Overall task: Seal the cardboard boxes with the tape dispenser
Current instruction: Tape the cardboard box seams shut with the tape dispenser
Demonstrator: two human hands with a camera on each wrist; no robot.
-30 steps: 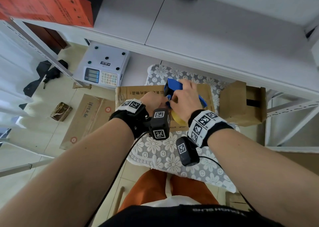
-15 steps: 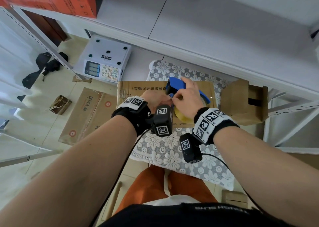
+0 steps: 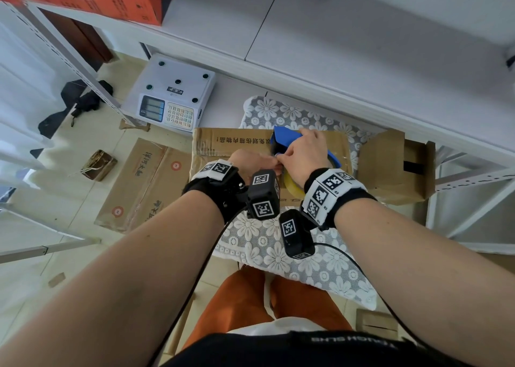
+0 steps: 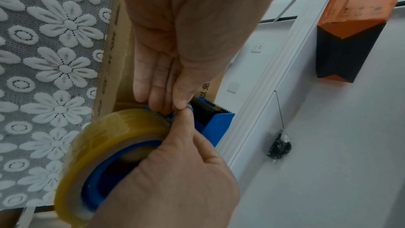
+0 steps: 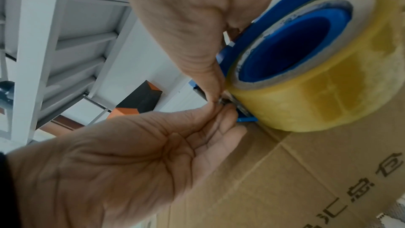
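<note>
The blue tape dispenser point(image 3: 288, 143) rests on the cardboard box point(image 3: 237, 146), steadied so its tape end can be freed. Both grips pinch at that end beside the yellow tape roll point(image 4: 109, 138): left hand point(image 3: 252, 161) and right hand point(image 3: 306, 154), fingertips meeting.

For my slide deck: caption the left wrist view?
Both hands pick at the tape roll on a blue dispenser.
</note>
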